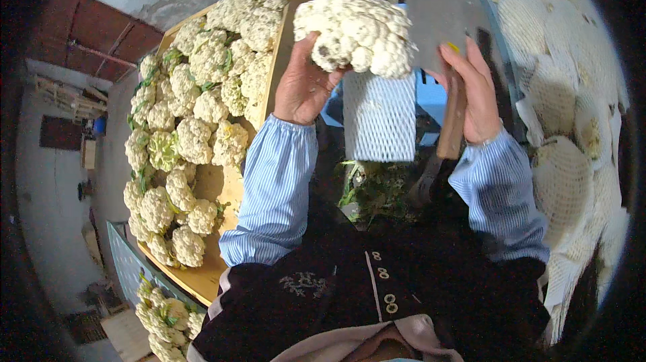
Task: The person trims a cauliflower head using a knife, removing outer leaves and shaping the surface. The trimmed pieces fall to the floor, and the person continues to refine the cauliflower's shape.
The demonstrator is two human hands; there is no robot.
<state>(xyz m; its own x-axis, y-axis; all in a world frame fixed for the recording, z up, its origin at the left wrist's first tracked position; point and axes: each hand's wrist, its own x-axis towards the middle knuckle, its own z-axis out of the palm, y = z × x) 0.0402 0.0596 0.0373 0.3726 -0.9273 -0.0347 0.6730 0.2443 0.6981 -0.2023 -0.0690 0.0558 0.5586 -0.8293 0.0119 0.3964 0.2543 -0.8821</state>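
Observation:
My left hand [305, 82] holds up a large white cauliflower head [361, 34] with dark spots on its lower left side. In my right hand [474, 87] is a broad-bladed knife, its wooden handle [452, 114] pointing down and its wide grey blade [436, 8] pointing up, slightly blurred. The blade is close to the right side of the cauliflower; whether they touch I cannot tell. Below and between my hands lies a white foam mesh sleeve [379, 120], partly over something blue.
A wooden bin [282, 54] heaped with cauliflowers [194, 137] stands at the left, with a green crate [131, 261] of more at lower left. White foam mesh netting [565, 170] is piled at the right. Green leaf scraps [378, 190] lie below the sleeve.

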